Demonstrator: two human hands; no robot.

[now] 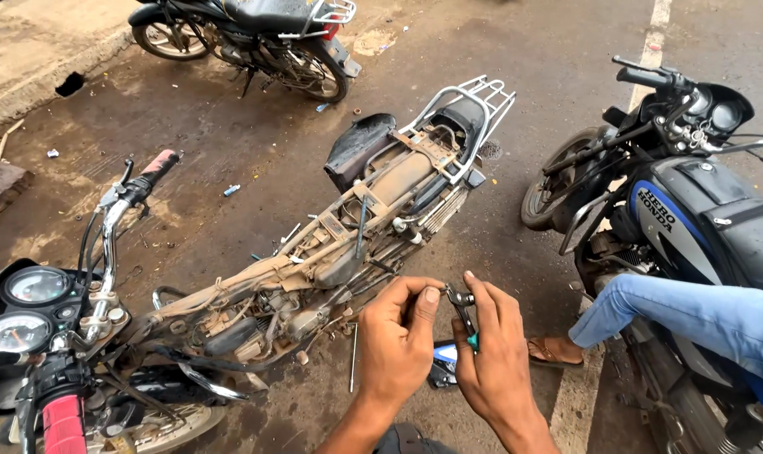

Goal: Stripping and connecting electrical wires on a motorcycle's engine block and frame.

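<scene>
A pair of pliers [463,313] is held closed in the right hand [492,357], just beside the stripped motorcycle [339,252]. The left hand [396,340] is pinched near its jaws. The seat is already removed; reassembly is judged outstanding.

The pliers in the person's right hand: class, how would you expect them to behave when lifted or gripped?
The pliers look like metal, so probably stiff and fairly heavy for their size. The right hand grips them by handles that seem coated green, which likely limits slipping. The left hand sits close by their tip. Being jointed, the handles could swing open if held loosely.
</scene>
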